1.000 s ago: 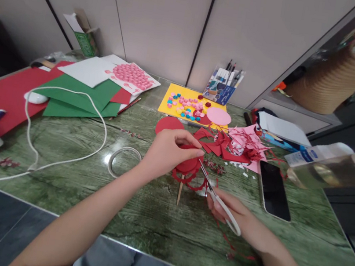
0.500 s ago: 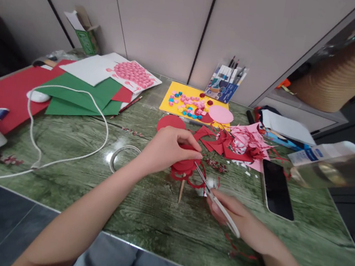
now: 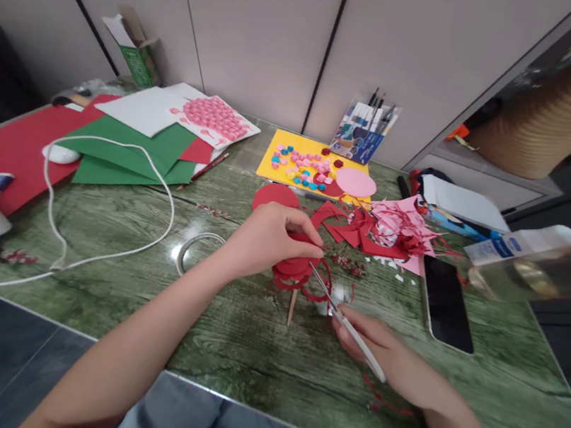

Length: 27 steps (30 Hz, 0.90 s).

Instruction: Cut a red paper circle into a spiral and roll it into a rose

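Observation:
My left hand [image 3: 276,241] pinches a piece of red paper [image 3: 292,268] above the middle of the table. A curly red paper strip [image 3: 318,287] hangs at the paper's lower right. White-handled scissors [image 3: 360,343] are gripped in my right hand [image 3: 371,338], their blades pointing up and left to the paper's edge. How far the blades are apart is hard to make out. Below the paper a thin wooden stick [image 3: 291,308] shows, its upper end hidden. Behind my left hand lies a red paper circle [image 3: 276,197].
Red scraps [image 3: 340,226] and crumpled pink paper [image 3: 396,223] lie beyond my hands. A yellow sheet [image 3: 267,161] carries coloured dots and a pink oval [image 3: 355,181]. To the right are a phone [image 3: 447,302] and a clear bottle [image 3: 539,273]; to the left, a white cable [image 3: 172,204] and green paper [image 3: 127,158].
The scissor tips have shifted very slightly left along the red paper's edge. My left hand stays almost still, still pinching the paper.

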Each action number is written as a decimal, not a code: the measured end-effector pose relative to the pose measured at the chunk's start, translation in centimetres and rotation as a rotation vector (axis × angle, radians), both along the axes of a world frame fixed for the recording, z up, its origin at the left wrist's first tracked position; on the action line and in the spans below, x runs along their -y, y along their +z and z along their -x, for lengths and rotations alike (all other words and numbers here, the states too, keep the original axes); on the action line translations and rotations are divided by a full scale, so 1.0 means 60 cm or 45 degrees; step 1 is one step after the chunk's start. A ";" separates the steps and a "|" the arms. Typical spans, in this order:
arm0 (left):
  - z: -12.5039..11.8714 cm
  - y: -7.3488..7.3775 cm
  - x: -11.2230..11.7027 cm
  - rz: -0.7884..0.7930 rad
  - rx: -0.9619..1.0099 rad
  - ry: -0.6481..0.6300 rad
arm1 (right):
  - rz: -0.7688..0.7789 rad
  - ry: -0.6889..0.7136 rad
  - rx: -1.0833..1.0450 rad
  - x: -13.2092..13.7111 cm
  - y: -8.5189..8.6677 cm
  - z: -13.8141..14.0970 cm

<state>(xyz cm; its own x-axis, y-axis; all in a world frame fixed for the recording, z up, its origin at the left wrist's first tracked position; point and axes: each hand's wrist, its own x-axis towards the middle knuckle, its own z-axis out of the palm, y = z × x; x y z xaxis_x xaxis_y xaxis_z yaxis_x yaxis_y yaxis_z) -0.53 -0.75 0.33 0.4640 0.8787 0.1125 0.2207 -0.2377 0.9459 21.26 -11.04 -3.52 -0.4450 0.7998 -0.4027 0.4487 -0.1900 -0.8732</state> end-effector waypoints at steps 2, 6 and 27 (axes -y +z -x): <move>0.000 0.000 0.000 0.003 -0.008 -0.007 | -0.013 0.003 0.011 0.001 0.001 -0.001; -0.001 0.000 -0.001 0.007 -0.017 -0.010 | -0.029 0.019 0.017 0.000 0.000 -0.002; -0.073 -0.046 0.040 0.534 0.885 0.514 | 0.215 -0.088 -0.633 -0.001 -0.043 -0.002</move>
<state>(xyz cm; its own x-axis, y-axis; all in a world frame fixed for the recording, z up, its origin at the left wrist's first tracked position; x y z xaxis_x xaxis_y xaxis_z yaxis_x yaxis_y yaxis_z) 3.83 -3.16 -2.43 0.0584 0.9918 -0.1136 -0.4404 0.1277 0.8887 21.35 -10.97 -6.13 -0.5638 0.7762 -0.2820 -0.0302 -0.3606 -0.9322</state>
